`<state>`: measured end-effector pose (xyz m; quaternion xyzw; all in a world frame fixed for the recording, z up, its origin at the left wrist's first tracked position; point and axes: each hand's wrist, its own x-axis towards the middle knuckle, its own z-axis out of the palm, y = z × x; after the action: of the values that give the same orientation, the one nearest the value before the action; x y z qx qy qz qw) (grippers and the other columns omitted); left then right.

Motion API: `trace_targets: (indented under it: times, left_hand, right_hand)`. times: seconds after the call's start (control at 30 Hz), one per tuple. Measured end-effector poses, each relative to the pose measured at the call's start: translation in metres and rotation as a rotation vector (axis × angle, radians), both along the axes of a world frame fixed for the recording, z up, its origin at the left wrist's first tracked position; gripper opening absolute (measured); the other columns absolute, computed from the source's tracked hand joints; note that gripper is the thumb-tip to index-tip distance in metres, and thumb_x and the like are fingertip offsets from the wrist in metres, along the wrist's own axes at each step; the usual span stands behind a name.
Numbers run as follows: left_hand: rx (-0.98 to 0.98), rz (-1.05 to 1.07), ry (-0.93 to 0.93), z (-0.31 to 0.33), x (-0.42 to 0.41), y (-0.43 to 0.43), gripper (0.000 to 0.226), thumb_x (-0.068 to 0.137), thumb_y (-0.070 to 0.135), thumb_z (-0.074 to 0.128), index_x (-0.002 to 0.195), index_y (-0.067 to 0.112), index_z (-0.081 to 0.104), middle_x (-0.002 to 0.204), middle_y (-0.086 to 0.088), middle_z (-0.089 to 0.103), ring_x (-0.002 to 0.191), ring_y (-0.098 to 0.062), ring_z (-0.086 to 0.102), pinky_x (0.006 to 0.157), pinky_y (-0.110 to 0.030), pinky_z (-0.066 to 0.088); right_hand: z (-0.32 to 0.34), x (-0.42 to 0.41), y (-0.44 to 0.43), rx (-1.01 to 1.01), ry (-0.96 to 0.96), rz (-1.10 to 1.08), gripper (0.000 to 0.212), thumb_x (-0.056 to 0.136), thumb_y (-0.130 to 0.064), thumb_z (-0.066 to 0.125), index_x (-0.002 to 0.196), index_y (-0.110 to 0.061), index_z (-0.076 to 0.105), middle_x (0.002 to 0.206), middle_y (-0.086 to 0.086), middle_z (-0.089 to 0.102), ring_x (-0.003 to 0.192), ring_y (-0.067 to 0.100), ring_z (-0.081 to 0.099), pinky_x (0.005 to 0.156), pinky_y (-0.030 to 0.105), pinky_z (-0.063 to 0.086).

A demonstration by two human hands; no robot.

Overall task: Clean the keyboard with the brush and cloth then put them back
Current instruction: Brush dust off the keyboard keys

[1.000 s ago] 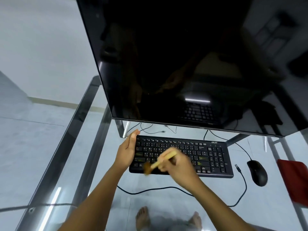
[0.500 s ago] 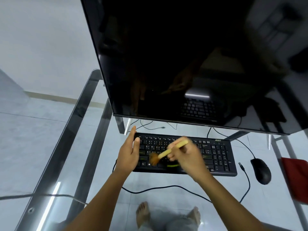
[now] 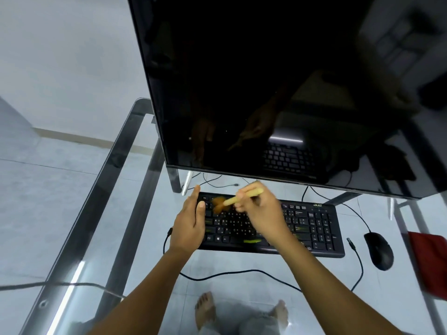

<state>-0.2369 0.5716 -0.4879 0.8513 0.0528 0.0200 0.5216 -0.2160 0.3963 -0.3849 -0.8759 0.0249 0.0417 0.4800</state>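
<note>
Brushing the top-left keys of the keyboard (image 3: 271, 226).

Keyboard flat on the glass surface (image 3: 79, 213), just below the monitor (image 3: 278, 88). Brush (image 3: 232, 200) over its upper-left corner, bristles blurred on the keys, handle running up and right into the right hand (image 3: 262, 213), closed around it. Left hand (image 3: 191, 226) open, flat against the keyboard's left end, bracing. Red cloth (image 3: 428, 259) well to the right of the keyboard, past the mouse (image 3: 378, 250); nearer the right hand, probably the next reach.

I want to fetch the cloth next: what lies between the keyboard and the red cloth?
In the head view, a black mouse with its cable lies on the glass between the keyboard and the red cloth.
</note>
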Motion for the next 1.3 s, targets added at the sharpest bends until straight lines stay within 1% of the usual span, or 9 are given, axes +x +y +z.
trace_targets:
  times: [0.13,0.23,0.37,0.67,0.83,0.97,1.07,1.2,1.3]
  left_hand:
    - [-0.026,-0.010,-0.006,-0.001,0.000,0.000,0.059,0.097,0.053,0.026,0.150,0.025,0.030,0.149,0.008,0.041,0.133,-0.002,0.038,0.109,-0.027,0.034]
    - [-0.038,-0.008,-0.024,-0.001,-0.001,0.001,0.064,0.096,0.057,0.023,0.150,0.023,0.030,0.149,0.007,0.041,0.134,-0.004,0.038,0.109,-0.024,0.032]
    - [-0.052,-0.003,-0.014,-0.001,-0.001,0.001,0.064,0.096,0.057,0.024,0.149,0.024,0.031,0.148,0.011,0.040,0.133,0.002,0.036,0.109,-0.023,0.032]
    - [-0.054,-0.004,0.018,0.000,-0.002,0.001,0.058,0.096,0.052,0.026,0.148,0.028,0.033,0.142,0.012,0.048,0.124,0.003,0.045,0.097,-0.006,0.032]
    - [-0.082,-0.003,0.020,0.000,-0.001,0.001,0.059,0.096,0.054,0.026,0.147,0.027,0.036,0.140,0.009,0.051,0.124,-0.002,0.048,0.104,-0.024,0.040]
    - [-0.066,0.000,0.017,0.000,-0.002,0.002,0.059,0.096,0.054,0.026,0.147,0.026,0.035,0.142,0.009,0.049,0.128,-0.005,0.046,0.107,-0.029,0.040]
    - [-0.072,0.000,0.021,0.002,-0.002,0.001,0.058,0.096,0.052,0.027,0.147,0.025,0.036,0.143,0.009,0.048,0.129,-0.005,0.045,0.108,-0.031,0.040]
    - [-0.059,0.002,0.026,0.001,-0.002,0.003,0.060,0.096,0.054,0.026,0.147,0.025,0.037,0.142,0.008,0.048,0.127,-0.006,0.047,0.108,-0.033,0.040]
    - [-0.078,-0.015,0.039,0.002,-0.001,0.003,0.062,0.095,0.057,0.025,0.147,0.025,0.036,0.143,0.007,0.048,0.129,-0.008,0.046,0.108,-0.035,0.041]
  right_hand:
    - [-0.003,0.004,0.016,-0.052,-0.129,-0.073,0.013,0.095,-0.013,0.061,0.084,-0.020,0.060,0.084,-0.001,0.070,0.078,0.016,0.068,0.073,0.030,0.056]
    - [-0.003,0.002,0.026,0.011,-0.011,0.009,0.011,0.096,-0.012,0.059,0.087,-0.017,0.061,0.078,0.000,0.074,0.075,0.017,0.072,0.077,0.031,0.060]
    - [-0.004,-0.001,0.017,-0.022,-0.101,-0.109,0.026,0.095,-0.011,0.060,0.081,-0.033,0.058,0.080,-0.005,0.071,0.076,0.017,0.069,0.073,0.024,0.056]
    - [0.000,-0.017,-0.027,0.115,0.095,-0.032,0.005,0.096,-0.011,0.060,0.092,-0.011,0.063,0.082,0.007,0.074,0.078,0.020,0.072,0.076,0.032,0.060]
    - [-0.012,-0.037,-0.035,0.068,-0.015,-0.246,0.007,0.095,-0.011,0.061,0.090,-0.015,0.063,0.077,0.005,0.073,0.075,0.016,0.071,0.071,0.028,0.058]
    - [-0.016,-0.047,-0.024,0.166,0.192,-0.075,0.009,0.095,-0.007,0.060,0.089,-0.012,0.064,0.081,0.011,0.073,0.078,0.022,0.072,0.071,0.030,0.060]
    - [-0.013,-0.048,-0.030,0.090,-0.014,-0.232,0.011,0.094,-0.007,0.062,0.088,-0.017,0.063,0.074,0.003,0.073,0.071,0.012,0.071,0.067,0.027,0.059]
    - [-0.007,-0.055,-0.023,0.072,0.193,0.104,0.012,0.094,-0.006,0.061,0.087,-0.015,0.064,0.076,-0.009,0.075,0.070,0.017,0.071,0.065,0.034,0.059]
    - [-0.006,-0.047,-0.033,-0.037,0.012,-0.132,0.018,0.093,-0.012,0.063,0.083,-0.027,0.063,0.073,-0.006,0.073,0.069,0.018,0.069,0.065,0.042,0.059]
